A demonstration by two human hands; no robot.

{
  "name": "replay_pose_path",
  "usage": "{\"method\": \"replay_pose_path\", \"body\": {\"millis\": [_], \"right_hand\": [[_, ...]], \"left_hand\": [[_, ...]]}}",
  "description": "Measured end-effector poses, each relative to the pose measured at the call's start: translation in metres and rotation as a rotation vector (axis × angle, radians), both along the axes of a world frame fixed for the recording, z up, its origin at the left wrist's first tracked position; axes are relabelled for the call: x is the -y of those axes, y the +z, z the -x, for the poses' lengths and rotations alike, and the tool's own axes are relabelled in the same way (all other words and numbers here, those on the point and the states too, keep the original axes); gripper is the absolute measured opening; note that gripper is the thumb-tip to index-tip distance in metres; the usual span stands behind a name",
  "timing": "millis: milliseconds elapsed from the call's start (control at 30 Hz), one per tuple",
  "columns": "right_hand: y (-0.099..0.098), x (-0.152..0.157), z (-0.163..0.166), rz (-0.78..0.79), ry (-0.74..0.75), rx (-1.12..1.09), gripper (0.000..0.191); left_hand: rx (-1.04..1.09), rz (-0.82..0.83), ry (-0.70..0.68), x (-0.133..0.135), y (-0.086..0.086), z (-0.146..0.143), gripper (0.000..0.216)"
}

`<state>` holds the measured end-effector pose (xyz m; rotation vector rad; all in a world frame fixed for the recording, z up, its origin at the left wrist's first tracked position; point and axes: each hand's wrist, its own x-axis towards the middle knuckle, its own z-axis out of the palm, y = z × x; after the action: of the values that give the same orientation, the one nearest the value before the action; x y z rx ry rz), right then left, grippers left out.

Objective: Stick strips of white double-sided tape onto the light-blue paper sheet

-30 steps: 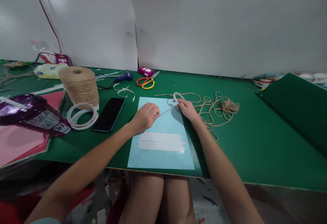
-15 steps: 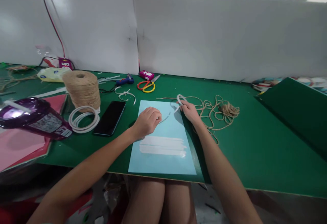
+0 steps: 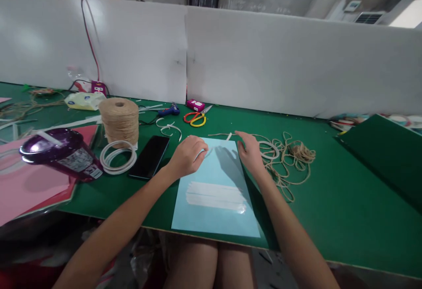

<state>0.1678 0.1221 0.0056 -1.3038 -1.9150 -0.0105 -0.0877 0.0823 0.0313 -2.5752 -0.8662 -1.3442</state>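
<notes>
A light blue sheet (image 3: 214,223) lies at the table's front edge, with several white strips of tape (image 3: 216,196) side by side across its lower half. Over the sheet's upper left, my left hand (image 3: 188,156) is closed, thumb against fingers, pinching a thin pale strip that barely shows. My right hand (image 3: 251,152) hovers by the upper right edge, fingers apart, holding nothing. Just right of it, a white tape roll (image 3: 271,150) rests among loose jute twine (image 3: 298,152). A short white strip end (image 3: 229,136) sticks out at the sheet's top edge.
A phone (image 3: 150,157), a stack of white rings (image 3: 118,166), a twine spool (image 3: 119,120) and a purple tub (image 3: 66,155) stand left. Scissors (image 3: 197,118), a glue gun (image 3: 169,110) and white scraps (image 3: 169,127) lie behind. A green board (image 3: 385,157) leans at right.
My right hand has let go of the white tape roll, which now lies on the twine. Its fingers have opened. My left hand stays pinched near the same spot; the camera view has tilted up.
</notes>
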Motion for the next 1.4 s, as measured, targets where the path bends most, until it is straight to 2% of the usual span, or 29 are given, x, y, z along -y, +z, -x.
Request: {"method": "replay_pose_path", "body": {"millis": [133, 333, 500, 600, 733, 867, 967, 1133, 1267, 1400], "right_hand": [[0.001, 0.004, 0.011, 0.094, 0.109, -0.208, 0.034], [-0.005, 0.004, 0.014, 0.280, 0.199, -0.261, 0.025], [0.001, 0.019, 0.011, 0.389, 0.207, -0.273, 0.021], [0.005, 0.032, 0.006, 0.444, 0.192, -0.289, 0.020], [0.011, 0.050, 0.001, 0.486, 0.207, -0.270, 0.021], [0.018, 0.066, -0.001, 0.520, 0.240, -0.243, 0.022], [0.021, 0.077, 0.002, 0.581, 0.277, -0.257, 0.019], [0.019, 0.091, 0.006, 0.696, 0.425, -0.331, 0.010], [0.020, 0.099, 0.009, 0.751, 0.521, -0.392, 0.016], [0.019, 0.102, 0.010, 0.743, 0.572, -0.492, 0.023]], "left_hand": [[0.037, 0.012, -0.042, 0.003, 0.004, 0.000, 0.010], [0.136, 0.118, -0.006, 0.000, 0.012, 0.008, 0.008], [0.268, 0.291, 0.076, -0.010, 0.015, 0.018, 0.010], [0.305, 0.485, 0.053, -0.011, 0.014, 0.019, 0.014], [0.259, 0.787, -0.018, 0.002, 0.014, 0.021, 0.019], [0.276, 0.971, -0.032, 0.021, 0.015, 0.027, 0.024], [0.325, 1.048, -0.075, 0.030, 0.013, 0.030, 0.025], [0.484, 1.178, -0.196, 0.036, 0.006, 0.030, 0.029], [0.551, 1.270, -0.196, 0.039, 0.006, 0.028, 0.033], [0.584, 1.301, -0.196, 0.041, 0.006, 0.028, 0.032]]}}
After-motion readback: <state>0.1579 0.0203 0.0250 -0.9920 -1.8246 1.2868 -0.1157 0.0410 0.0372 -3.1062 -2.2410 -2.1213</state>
